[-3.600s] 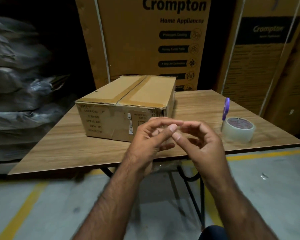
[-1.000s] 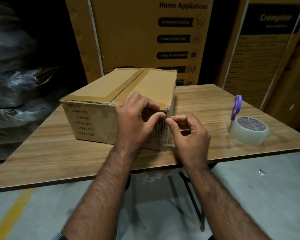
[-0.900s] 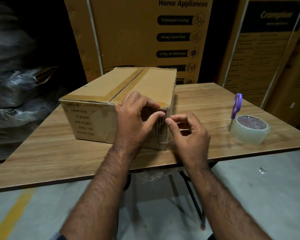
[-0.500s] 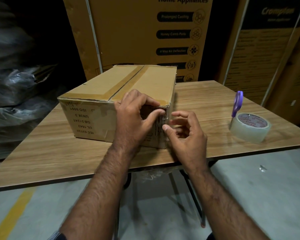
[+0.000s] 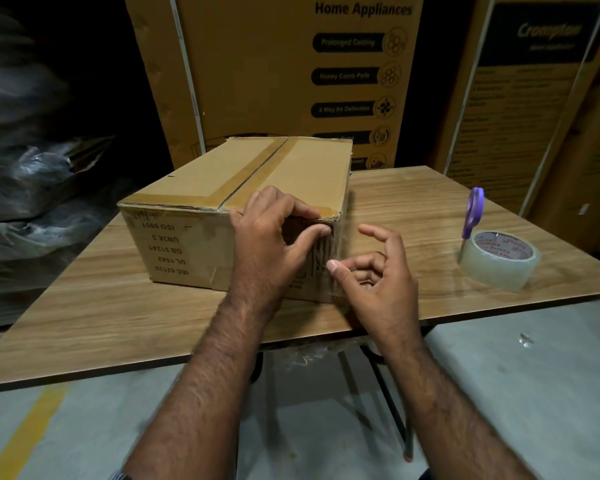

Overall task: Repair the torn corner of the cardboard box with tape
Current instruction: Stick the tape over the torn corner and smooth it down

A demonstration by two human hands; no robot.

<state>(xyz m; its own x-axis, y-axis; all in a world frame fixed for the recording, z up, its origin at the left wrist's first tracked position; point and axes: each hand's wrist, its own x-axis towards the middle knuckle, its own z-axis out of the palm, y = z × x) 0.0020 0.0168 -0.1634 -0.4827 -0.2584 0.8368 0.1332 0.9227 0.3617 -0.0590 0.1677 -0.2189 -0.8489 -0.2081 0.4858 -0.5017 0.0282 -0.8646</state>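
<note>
I am watching the box (image 5: 243,202) sitting on the desk (image 5: 94,306), its long axis running away from me and slightly to the right, with the torn corner (image 5: 331,221) being the near right top one, facing my hands. The left hand (image 5: 271,244) is resting on that corner: its fingers (image 5: 291,206) are curling over the top edge while the thumb is pressing flat against the near face just below the tear, so it is clamping the corner itself. The right hand (image 5: 378,275) is hovering just beside the vertical edge, gripping nothing that I can make out; its thumb tip is touching or almost touching the edge lower down, the forefinger is arching out to the right, and the other fingers are curling loosely. A clear strip of tape (image 5: 338,265) seems to be lying down that edge, though it is too faint for me to be sure how far it is stuck. I am judging the next move to be a rub along the vertical edge, and the right hand is nearer for that, with the edge lying directly to its left. The tape roll (image 5: 499,261) and purple scissors (image 5: 473,213) are lying well apart to the right
</note>
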